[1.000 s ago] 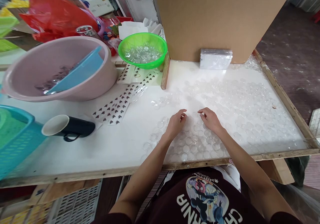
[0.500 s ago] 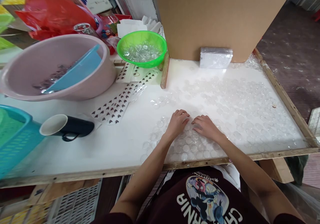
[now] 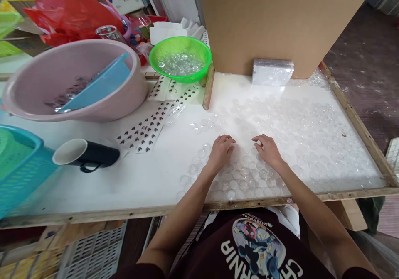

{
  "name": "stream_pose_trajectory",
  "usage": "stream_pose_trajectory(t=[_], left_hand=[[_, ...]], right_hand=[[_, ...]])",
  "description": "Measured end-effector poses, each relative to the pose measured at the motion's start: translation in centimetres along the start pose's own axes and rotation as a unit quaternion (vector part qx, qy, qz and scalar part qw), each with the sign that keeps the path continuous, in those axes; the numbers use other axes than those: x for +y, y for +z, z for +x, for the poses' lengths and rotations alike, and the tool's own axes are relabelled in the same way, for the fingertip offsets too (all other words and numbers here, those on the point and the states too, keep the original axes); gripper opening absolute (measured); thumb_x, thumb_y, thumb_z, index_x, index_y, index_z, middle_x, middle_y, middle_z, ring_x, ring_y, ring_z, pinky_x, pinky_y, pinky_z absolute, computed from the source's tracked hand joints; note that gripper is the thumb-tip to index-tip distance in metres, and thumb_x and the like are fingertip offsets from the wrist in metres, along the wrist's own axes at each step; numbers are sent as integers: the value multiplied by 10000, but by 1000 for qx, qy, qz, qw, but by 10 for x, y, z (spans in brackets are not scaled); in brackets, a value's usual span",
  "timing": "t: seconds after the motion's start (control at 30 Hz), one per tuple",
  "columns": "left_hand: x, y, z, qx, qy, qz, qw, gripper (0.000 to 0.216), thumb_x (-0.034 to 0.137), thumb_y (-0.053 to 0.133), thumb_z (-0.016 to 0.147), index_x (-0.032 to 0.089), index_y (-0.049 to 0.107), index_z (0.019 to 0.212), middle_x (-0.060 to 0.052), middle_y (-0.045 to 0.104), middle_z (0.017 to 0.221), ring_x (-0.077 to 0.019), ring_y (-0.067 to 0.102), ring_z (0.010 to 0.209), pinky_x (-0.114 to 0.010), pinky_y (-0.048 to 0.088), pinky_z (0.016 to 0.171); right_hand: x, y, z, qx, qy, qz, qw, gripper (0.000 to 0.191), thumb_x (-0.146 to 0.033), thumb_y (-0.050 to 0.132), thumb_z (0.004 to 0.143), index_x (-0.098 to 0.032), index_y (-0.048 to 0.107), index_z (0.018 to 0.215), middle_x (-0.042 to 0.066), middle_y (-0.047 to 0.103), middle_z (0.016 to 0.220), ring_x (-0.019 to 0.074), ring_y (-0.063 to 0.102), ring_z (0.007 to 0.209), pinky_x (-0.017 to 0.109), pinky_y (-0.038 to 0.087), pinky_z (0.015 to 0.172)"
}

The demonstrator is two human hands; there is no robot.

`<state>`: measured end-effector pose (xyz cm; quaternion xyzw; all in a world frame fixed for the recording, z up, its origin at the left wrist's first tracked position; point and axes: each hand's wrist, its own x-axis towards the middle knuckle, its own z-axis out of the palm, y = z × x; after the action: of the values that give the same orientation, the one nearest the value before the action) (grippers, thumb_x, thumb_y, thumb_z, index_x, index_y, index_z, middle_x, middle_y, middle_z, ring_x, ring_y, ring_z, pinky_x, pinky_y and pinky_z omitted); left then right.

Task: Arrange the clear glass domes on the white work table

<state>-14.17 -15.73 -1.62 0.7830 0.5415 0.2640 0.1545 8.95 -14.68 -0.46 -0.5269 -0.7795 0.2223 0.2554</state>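
Many small clear round discs (image 3: 232, 184) lie spread over the white tabletop (image 3: 149, 179) in front of me. At the left part of this spread, my left hand (image 3: 220, 152) rests low over the discs, its fingers bent and the thumb apart. My right hand (image 3: 267, 149) is a short way to the right, with thumb and forefinger separated and the fingertips toward the left hand. No object shows in either hand. Discs lie between and below the two hands; what is under the palms is hidden.
On the left stand a pink basin (image 3: 124, 100) holding a blue scoop (image 3: 102, 79), a green bowl (image 3: 183, 79) of clear pieces, a dark mug (image 3: 102, 153) on its side and sticker sheets (image 3: 149, 131). A cardboard box (image 3: 280, 21) stands behind; a wooden edge (image 3: 352, 108) borders the right.
My right hand has moved right, away from the left hand, widening the gap between them. The left hand stays nearly in place. The view has shifted slightly.
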Motion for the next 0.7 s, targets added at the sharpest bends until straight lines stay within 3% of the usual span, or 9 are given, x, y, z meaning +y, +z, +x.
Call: stream_pose_trajectory(t=[0.2,0.43,0.6,0.7], left_hand=[[3,5,0,-26,30,-21,999,234,113,547,886,202,664,1068,-91,637,1184,-263,565,1091,-462,493,953],[-4,3,2,-8,-7,-46,999,345,30,434,868,198,673,1050,-91,645,1203,-256,568,1146,-465,507,980],[-9,0,2,15,-36,-41,998,410,1,375,867,201,665,1075,-86,626,1270,-245,556,1214,-442,515,986],[-9,-6,3,36,-27,-34,998,337,32,431,879,197,665,1055,-100,639,1244,-255,565,1196,-455,505,1002]], right_hand=[[2,0,-12,-93,-49,-56,993,188,-137,614,898,-210,655,1067,71,661,1124,236,602,1040,388,414,923],[1,3,-1,-64,30,-12,997,201,-201,577,948,-212,608,1147,24,685,920,186,634,800,385,446,905],[3,0,0,10,39,-50,998,242,-172,582,914,-207,611,1152,98,622,1138,255,613,1018,418,465,921],[-5,3,-8,-15,-13,-59,998,202,-160,570,929,-208,624,1117,93,620,1118,256,602,1043,422,459,940]])
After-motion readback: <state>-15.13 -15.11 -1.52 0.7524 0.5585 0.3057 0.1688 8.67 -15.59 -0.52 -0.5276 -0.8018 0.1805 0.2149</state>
